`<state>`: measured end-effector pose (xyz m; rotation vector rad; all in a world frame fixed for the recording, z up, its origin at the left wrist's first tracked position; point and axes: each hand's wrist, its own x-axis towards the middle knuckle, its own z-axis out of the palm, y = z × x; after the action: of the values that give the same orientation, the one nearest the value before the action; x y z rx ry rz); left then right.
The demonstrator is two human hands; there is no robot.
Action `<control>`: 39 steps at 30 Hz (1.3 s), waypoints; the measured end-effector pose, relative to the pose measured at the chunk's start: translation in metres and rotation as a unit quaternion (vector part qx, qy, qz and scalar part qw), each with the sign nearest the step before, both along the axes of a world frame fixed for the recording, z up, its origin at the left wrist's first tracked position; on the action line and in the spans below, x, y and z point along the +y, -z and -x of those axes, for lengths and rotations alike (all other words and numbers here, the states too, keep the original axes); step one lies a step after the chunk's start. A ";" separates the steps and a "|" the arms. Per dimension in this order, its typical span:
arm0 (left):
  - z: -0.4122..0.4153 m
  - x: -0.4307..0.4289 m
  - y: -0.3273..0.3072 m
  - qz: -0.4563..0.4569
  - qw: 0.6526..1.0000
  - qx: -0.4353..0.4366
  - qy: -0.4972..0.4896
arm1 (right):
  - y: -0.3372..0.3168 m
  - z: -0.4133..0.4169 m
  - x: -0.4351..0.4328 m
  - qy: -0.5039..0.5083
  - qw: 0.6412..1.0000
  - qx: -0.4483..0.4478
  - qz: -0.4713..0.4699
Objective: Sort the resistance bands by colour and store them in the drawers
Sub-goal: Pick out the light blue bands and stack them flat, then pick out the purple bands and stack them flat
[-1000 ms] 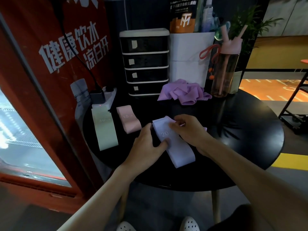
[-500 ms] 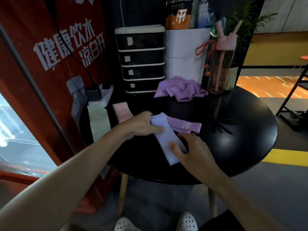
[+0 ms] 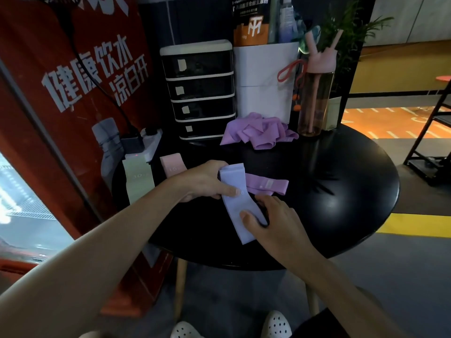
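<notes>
Backdrop: gym corner, big red drinks cooler on the left, orange floor way off to the right.
Table (image 3: 341,191): round and black, everything sits on it.
Drawers (image 3: 200,91): little four-drawer unit at the far edge, all closed as far as I can tell.
Loose pile (image 3: 258,132): purple bands heaped just right of the drawers, unsorted.
Green band (image 3: 139,181) and pink band (image 3: 172,165): laid flat side by side on the left.
Lavender band (image 3: 234,176): the one in play, long axis running far to near, lying across a purple band (image 3: 268,185).
Left hand (image 3: 202,181): fingers wrapped round its far end, thumb on top.
Right hand (image 3: 275,223): thumb pressing the near half, fingers curled at its right edge.
Next bit: looks like a fold, near end up toward the far end. Left hand is closer to the drawers, so I'd guess it carries.
</notes>
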<state>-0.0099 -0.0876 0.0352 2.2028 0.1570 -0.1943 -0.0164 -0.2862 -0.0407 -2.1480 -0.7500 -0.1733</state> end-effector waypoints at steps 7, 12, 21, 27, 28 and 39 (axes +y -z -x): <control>0.004 -0.005 -0.002 0.065 0.998 -0.017 0.002 | -0.002 0.002 -0.001 0.007 1.000 0.015 0.005; 0.009 -0.008 0.004 0.148 0.987 -0.040 -0.039 | -0.006 0.004 -0.002 0.004 1.000 0.031 0.005; 0.006 0.008 -0.045 0.227 0.967 -0.114 -0.038 | -0.043 -0.008 0.010 -0.041 0.951 0.242 -0.190; -0.038 0.054 -0.079 0.151 0.974 -0.139 -0.098 | -0.072 -0.078 0.068 -0.053 0.944 0.251 -0.206; -0.046 0.063 -0.080 0.136 0.977 -0.131 -0.103 | -0.073 -0.088 0.080 -0.057 0.946 0.253 -0.193; -0.120 0.145 -0.043 0.119 0.984 -0.036 -0.127 | -0.045 -0.155 0.164 -0.079 0.961 0.256 -0.068</control>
<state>0.1097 0.0577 0.0785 1.9276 0.3538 0.0083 0.1388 -0.1218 0.0043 -1.8727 -0.5775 0.3923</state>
